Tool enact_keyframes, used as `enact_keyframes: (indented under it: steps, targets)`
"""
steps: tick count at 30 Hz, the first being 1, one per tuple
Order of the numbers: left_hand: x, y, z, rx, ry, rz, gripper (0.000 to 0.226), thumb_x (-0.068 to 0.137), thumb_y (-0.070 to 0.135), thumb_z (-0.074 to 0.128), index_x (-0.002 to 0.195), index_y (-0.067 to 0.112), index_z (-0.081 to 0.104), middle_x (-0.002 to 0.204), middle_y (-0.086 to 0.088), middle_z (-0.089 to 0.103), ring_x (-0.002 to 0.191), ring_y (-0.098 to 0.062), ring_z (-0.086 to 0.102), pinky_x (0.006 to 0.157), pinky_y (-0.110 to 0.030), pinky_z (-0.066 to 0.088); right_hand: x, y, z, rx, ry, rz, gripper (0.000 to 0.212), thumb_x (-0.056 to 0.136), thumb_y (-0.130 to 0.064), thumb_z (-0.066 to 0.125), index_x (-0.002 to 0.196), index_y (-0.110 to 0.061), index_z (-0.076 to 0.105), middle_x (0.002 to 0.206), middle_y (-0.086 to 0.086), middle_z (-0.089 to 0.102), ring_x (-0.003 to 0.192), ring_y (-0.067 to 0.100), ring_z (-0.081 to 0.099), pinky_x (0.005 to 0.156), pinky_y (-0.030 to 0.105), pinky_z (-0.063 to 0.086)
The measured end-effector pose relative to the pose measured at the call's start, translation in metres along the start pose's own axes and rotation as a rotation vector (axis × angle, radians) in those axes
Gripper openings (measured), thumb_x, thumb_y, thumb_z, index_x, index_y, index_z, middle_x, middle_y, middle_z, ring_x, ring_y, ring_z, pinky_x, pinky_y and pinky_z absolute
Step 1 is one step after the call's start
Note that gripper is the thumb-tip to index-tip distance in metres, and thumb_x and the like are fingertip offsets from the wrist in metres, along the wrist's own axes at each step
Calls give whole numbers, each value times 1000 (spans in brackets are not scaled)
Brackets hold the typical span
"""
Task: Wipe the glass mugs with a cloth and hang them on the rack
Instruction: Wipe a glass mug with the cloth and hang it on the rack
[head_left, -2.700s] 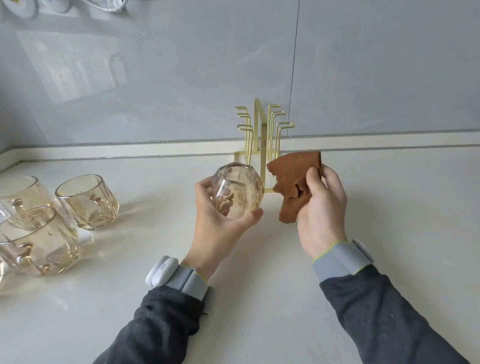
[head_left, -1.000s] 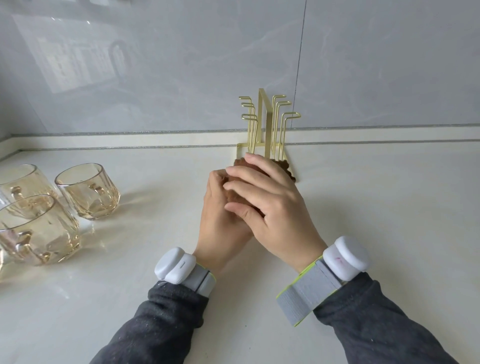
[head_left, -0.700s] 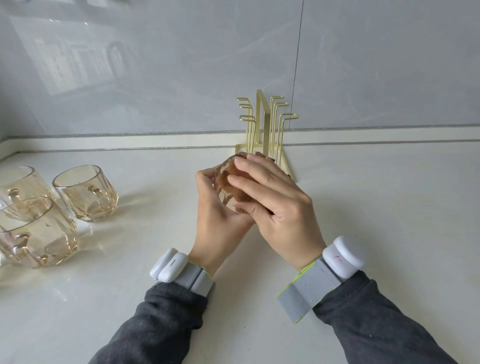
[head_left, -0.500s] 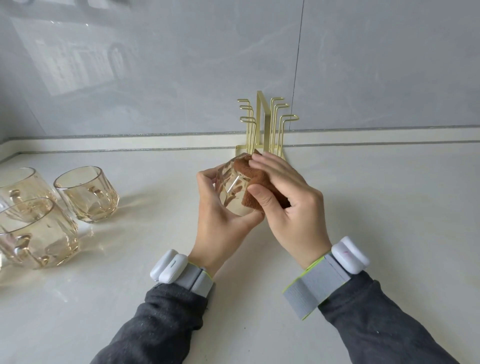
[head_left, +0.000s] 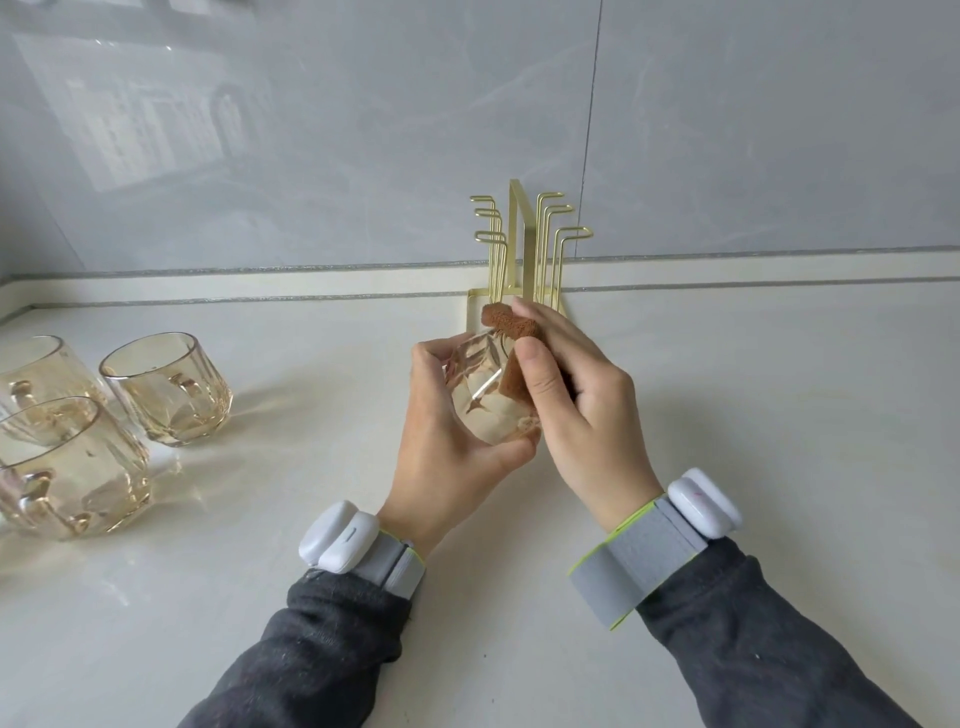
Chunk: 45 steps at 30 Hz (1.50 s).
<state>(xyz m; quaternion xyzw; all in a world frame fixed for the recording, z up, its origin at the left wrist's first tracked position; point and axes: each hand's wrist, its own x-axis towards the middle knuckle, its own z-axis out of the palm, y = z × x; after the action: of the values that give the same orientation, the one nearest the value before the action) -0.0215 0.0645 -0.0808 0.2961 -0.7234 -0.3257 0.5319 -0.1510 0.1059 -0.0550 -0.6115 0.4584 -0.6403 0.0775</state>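
Glass mug (head_left: 485, 397) over pale glossy counter (head_left: 779, 389), grey tiled wall (head_left: 363, 130) behind.

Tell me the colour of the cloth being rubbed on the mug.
The cloth is rusty brown, seen in the head view, pressed by the right hand.

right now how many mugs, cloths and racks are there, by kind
mugs: 4, one held, three on the counter
cloth: 1
rack: 1
total: 6
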Motion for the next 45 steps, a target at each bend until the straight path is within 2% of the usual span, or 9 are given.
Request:
enact_keyframes:
  steps: [5,11,14,20,28,32,38,42,45]
  targets:
    - [0,0,-1,28,9,25,73,65,42,89,115,40,35,119,-2,61,109,-17,66,91,-35,53,0,-2,7,-190,-25,-239,46,97,-32,61,130,-2,66,138,6,63,134,20,53,114,30,38]
    - [4,-7,3,-38,48,96,58,78,9,82,114,7,37,110,20,59,99,-10,65,83,-25,50,-4,-3,17,-235,61,-482,26,88,-19,74,104,1,77,120,9,73,117,27,63,105,34,48]
    - [4,-7,2,-75,52,101,62,75,2,82,116,14,37,110,18,61,100,-11,66,85,-26,51,-6,-3,17,-278,130,-536,22,84,-11,81,101,2,77,115,11,74,109,28,66,101,35,51]
    - [2,1,1,-106,32,43,75,66,27,90,119,19,38,112,26,62,107,-6,65,90,-23,50,-6,-3,10,-271,165,-445,32,90,-21,74,113,2,74,122,11,71,116,25,63,107,31,46]
    - [-1,-3,1,55,-9,38,79,66,29,93,123,27,39,128,-5,60,122,-20,62,101,-39,51,-2,-3,2,-42,27,-1,47,99,-41,51,133,-11,64,139,-3,61,135,7,51,113,34,41]
    - [-1,-8,2,87,-37,53,75,67,41,89,121,33,38,121,-5,59,116,-26,61,94,-48,53,-1,-4,4,-225,17,-145,45,97,-38,57,128,-7,68,134,1,65,129,13,55,111,24,39]
    - [4,-10,5,18,22,64,53,79,8,80,110,7,37,106,22,55,97,-6,63,81,-26,50,-3,-3,15,-280,-32,-431,23,89,-19,74,106,-4,76,122,5,72,123,28,61,101,46,50]
    - [2,-9,4,-29,41,-13,65,75,-6,85,116,4,35,108,7,59,95,5,63,82,-14,48,-7,-2,16,-258,39,-494,20,82,8,78,101,1,76,116,9,73,116,29,65,99,45,52]
    - [3,-5,3,-99,82,-109,73,68,11,92,117,16,38,108,4,61,93,0,66,85,-21,51,-7,2,10,-285,135,-470,23,80,14,77,100,3,76,112,10,74,110,26,67,100,36,52]
